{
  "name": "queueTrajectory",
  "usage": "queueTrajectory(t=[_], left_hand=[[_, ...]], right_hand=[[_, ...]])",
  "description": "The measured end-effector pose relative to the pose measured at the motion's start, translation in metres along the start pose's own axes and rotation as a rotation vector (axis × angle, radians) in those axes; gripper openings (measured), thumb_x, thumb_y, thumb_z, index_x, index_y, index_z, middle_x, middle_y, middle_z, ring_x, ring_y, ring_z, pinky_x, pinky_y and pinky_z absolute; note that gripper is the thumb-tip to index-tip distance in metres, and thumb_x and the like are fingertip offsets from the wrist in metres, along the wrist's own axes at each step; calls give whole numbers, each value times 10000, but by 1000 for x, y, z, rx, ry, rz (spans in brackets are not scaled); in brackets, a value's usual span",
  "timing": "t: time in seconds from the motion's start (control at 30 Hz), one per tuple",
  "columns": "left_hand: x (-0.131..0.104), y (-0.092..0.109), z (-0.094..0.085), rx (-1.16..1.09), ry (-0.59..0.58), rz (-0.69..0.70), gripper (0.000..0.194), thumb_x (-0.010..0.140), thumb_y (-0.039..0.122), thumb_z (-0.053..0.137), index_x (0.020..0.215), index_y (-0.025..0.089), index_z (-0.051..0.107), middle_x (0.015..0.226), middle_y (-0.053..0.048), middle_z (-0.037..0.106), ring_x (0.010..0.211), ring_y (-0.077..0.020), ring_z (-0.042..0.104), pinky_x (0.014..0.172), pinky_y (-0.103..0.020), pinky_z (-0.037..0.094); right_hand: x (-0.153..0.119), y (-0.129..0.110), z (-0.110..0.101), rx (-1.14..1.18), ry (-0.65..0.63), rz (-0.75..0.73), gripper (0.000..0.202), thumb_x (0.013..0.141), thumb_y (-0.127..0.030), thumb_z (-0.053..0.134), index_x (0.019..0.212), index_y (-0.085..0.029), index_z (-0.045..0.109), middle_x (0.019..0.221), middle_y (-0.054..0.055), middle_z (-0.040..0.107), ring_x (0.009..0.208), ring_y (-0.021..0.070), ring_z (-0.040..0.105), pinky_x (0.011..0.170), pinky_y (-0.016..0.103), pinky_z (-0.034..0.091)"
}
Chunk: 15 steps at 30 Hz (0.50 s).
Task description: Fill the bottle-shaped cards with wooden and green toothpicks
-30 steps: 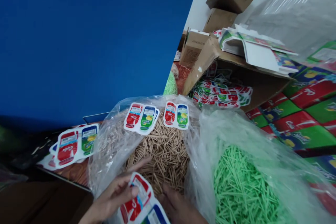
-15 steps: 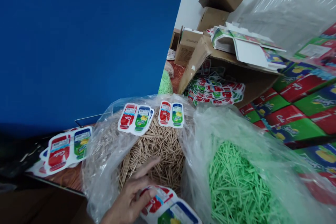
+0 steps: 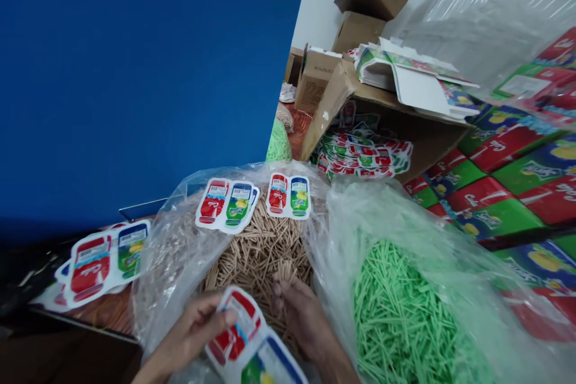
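Note:
My left hand grips a die-cut printed card with a red Cola jar and a green-blue Sprite jar on it, the thumb lying on its face. To the right of it, my right hand pinches a small bunch of thin tan sticks over the bag. Below both is an open clear plastic bag full of loose tan sticks. Similar printed cards lie on the far side of the sticks, with another printed card beside them.
Right of this bag stands a clear bag of green sticks. More cards lie at the left. Behind, a tilted cardboard box holds many cards. Printed Cola and Sprite boxes are stacked at the right. A blue panel rises at the left.
My right hand has come into view with a bunch of tan sticks. My left hand has moved left and down, its fingers now closed on the card. The view has shifted slightly.

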<state>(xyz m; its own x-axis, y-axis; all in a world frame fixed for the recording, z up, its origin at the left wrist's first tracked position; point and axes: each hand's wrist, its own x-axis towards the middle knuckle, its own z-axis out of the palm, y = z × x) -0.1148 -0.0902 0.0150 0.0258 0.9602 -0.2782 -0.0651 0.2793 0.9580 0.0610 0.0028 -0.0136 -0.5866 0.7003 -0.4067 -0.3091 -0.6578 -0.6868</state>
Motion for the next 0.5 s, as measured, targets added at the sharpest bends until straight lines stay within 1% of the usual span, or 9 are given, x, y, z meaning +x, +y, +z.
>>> queueTrajectory(t=[0.07, 0.1, 0.13, 0.17, 0.27, 0.33, 0.4, 0.43, 0.5], left_hand=[[-2, 0, 8, 170, -179, 81, 420, 850, 527, 494, 695, 165, 641, 670, -14, 583, 616, -141, 515, 578, -225, 402], [-2, 0, 14, 263, -245, 128, 429, 866, 513, 466, 670, 165, 622, 658, -9, 559, 625, -141, 490, 593, -230, 389], [0, -1, 21, 334, -283, 162, 427, 875, 498, 451, 657, 167, 609, 657, -9, 553, 640, -146, 482, 619, -237, 384], [2, -2, 29, 376, -296, 177, 419, 875, 486, 451, 649, 168, 602, 662, -11, 559, 655, -152, 484, 643, -243, 383], [9, -6, 44, 352, -226, 120, 415, 881, 483, 427, 667, 170, 596, 655, -13, 575, 639, -159, 498, 623, -242, 391], [10, -7, 46, 309, -183, 70, 434, 881, 497, 414, 663, 170, 599, 630, -11, 571, 616, -157, 498, 598, -236, 401], [7, -10, 42, 246, -149, 32, 418, 858, 501, 463, 655, 173, 624, 639, -19, 603, 642, -168, 533, 619, -234, 432], [4, -12, 38, 199, -109, 2, 394, 832, 505, 509, 657, 177, 641, 653, -24, 623, 657, -176, 556, 623, -234, 451], [-1, -16, 26, 78, 12, -108, 350, 779, 522, 587, 709, 189, 671, 661, -22, 646, 641, -183, 587, 555, -228, 477]], right_hand=[[2, -7, 8, 137, -4, -2, 320, 641, -356, 827, 835, -163, 660, 683, -46, 550, 568, 53, 495, 571, 178, 419], [3, -9, 12, 201, -3, -8, 324, 618, -347, 842, 830, -177, 667, 694, -45, 556, 584, 56, 501, 587, 179, 420], [3, -8, 15, 252, -7, -11, 320, 603, -336, 851, 825, -187, 674, 700, -44, 561, 596, 61, 508, 600, 183, 421], [4, -5, 18, 281, -15, -11, 321, 590, -330, 857, 819, -190, 681, 694, -40, 565, 598, 67, 513, 603, 188, 420], [5, 12, 16, 217, -72, -3, 372, 577, -389, 854, 840, -185, 689, 662, -25, 560, 587, 92, 514, 589, 209, 411], [5, 24, 9, 105, -75, -47, 418, 601, -484, 814, 859, -185, 679, 641, -22, 540, 577, 105, 498, 569, 221, 402], [3, 31, 1, -112, -37, -167, 411, 699, -573, 704, 847, -192, 662, 634, -21, 520, 576, 113, 479, 566, 231, 400], [0, 32, -3, -239, -5, -238, 413, 752, -598, 637, 845, -195, 655, 634, -19, 516, 572, 116, 473, 564, 235, 402], [-7, 31, -10, -490, 61, -370, 415, 859, -589, 493, 875, -203, 646, 656, -7, 533, 585, 127, 490, 588, 246, 423]])
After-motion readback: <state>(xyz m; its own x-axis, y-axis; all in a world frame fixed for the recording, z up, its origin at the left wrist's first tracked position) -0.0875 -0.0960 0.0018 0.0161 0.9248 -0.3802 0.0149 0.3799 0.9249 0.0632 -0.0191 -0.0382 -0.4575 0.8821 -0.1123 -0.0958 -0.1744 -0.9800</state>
